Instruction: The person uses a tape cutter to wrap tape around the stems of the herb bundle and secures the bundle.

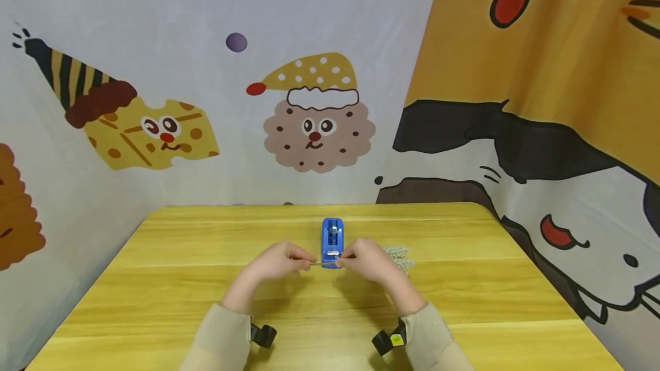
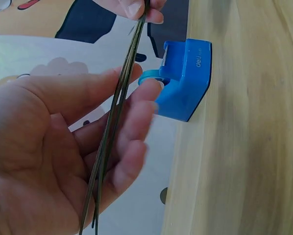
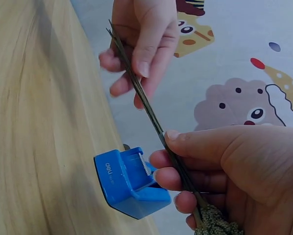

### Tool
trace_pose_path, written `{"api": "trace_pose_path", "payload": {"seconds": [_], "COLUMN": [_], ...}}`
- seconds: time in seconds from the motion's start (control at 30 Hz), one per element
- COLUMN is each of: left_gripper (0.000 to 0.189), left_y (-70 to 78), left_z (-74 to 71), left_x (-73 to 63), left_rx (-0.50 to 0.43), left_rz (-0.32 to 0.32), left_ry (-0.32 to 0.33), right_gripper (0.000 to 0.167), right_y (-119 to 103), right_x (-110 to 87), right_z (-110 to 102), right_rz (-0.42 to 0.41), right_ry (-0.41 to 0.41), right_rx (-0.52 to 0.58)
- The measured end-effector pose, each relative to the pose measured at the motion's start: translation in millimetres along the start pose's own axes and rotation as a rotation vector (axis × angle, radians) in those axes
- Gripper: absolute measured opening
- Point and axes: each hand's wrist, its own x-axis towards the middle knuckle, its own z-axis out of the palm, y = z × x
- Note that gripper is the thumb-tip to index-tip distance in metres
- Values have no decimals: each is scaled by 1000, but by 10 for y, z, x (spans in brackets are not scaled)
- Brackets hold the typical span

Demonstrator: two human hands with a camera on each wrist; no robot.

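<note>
Thin dark green stems (image 2: 118,105) form a narrow bunch, topped by pale green, beady flower heads (image 3: 216,223). My right hand (image 1: 369,259) pinches the bunch between thumb and fingers, just below the heads. Across the palm side of my left hand (image 1: 275,260) runs the lower part of the stems; its thumb and fingers are loosely bent and do not close round them. Whether the left fingers touch the stems I cannot tell. Behind the stems stands a blue tape dispenser (image 1: 332,233), with a roll of tape (image 2: 151,75) and a toothed cutter (image 3: 144,164).
The wooden table (image 1: 180,279) has the dispenser near its middle. A printed cloth (image 1: 319,27) with cartoon figures hangs behind and beside the table. Each wrist wears a small black camera, such as the left one (image 1: 264,336).
</note>
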Motion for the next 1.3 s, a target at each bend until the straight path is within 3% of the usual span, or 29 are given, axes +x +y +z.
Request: {"api": "trace_pose_path", "payload": {"seconds": [0.27,0.47,0.87,1.3], "left_gripper": [20,20,20,20], "left_y": [16,24,34,51], "left_z": [29,25,-1,-3], "left_x": [-34,-50,-55,-60], "left_rx": [83,98,94,95], "left_rz": [12,37,5,10], "left_ry": [61,79,87,75], "right_gripper": [15,3,13,16], "right_y": [-13,-34,-39,-50], "right_x": [-14,-18,-34,-2], "right_z": [-48,-74,-103,-19], "right_rz": [-1,-20,-105,-52], "right_ry": [-17,-4,-56,-53], "right_rx": [51,70,56,-29]}}
